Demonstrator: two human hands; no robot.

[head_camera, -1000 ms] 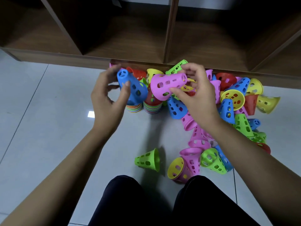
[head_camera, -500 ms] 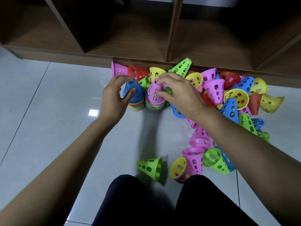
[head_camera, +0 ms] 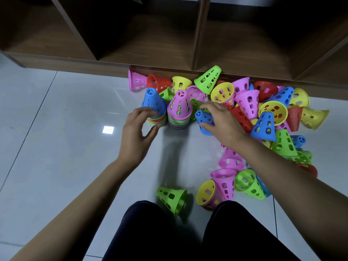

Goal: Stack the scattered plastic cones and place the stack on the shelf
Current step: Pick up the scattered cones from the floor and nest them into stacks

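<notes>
Cones [head_camera: 246,101] of thin perforated multicoloured plastic, heaped on tiled floor [head_camera: 56,129] below the wooden shelf [head_camera: 150,44], judged light, stiff, best gripped at the rim; left hand [head_camera: 135,140] spread beside blue-topped stack [head_camera: 154,104], right hand [head_camera: 224,125] arched over fallen blue cone [head_camera: 202,117], grip unconfirmed.

I have a single wide-angle view from the wearer's head. It faces forward and steeply down, close above the knees [head_camera: 169,232] and tiled floor [head_camera: 56,166], with the shelf [head_camera: 150,44] across the top.
</notes>
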